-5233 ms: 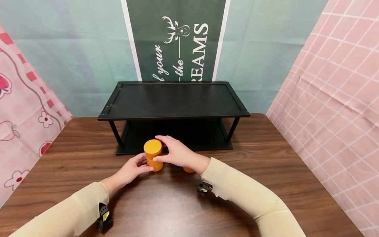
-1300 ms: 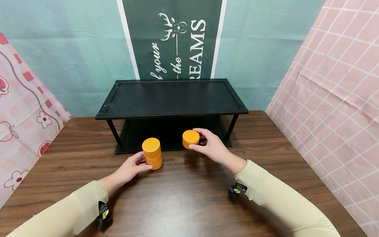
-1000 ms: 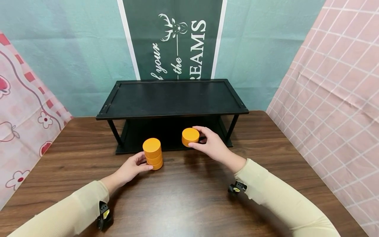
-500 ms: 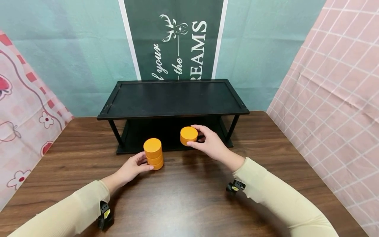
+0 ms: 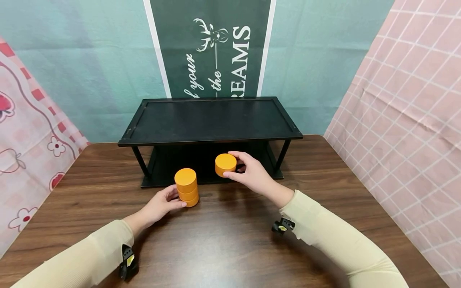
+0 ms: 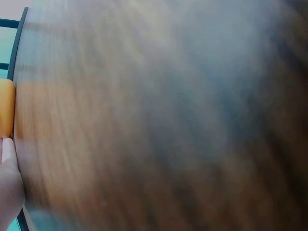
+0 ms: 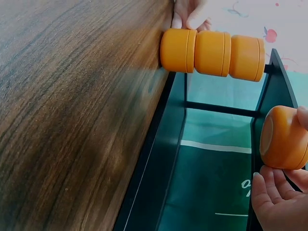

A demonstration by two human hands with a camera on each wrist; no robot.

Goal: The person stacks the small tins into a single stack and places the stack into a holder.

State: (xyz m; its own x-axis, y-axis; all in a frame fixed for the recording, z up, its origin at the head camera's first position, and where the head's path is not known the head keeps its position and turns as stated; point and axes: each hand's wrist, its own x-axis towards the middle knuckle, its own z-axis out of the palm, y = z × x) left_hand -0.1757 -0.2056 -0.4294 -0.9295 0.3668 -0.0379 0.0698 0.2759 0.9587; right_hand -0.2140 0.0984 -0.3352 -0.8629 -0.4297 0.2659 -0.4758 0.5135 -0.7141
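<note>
Three orange lidded round jars [image 5: 187, 190] stand in an upright stack on the table, in front of the black shelf. My left hand [image 5: 158, 206] holds the lowest jar from the left, thumb on its near side and fingers behind it. To the right, my right hand [image 5: 253, 176] grips another orange jar [image 5: 225, 165] between thumb and fingers, raised above the table and apart from the stack. In the right wrist view, this held jar [image 7: 284, 137] shows its rounded base and lid seam. The left wrist view catches only an edge of an orange jar [image 6: 6, 108].
A low two-tier black shelf [image 5: 212, 120] stands at the back of the brown wooden table [image 5: 216, 244], close behind both hands. Teal cloth [image 5: 306, 72] hangs behind it, and pink patterned cloths flank the table.
Earlier, my right hand was at the stack's upper part and one jar lay on the table. Now it holds a jar up, drifting left towards the stack. My left hand stays put.
</note>
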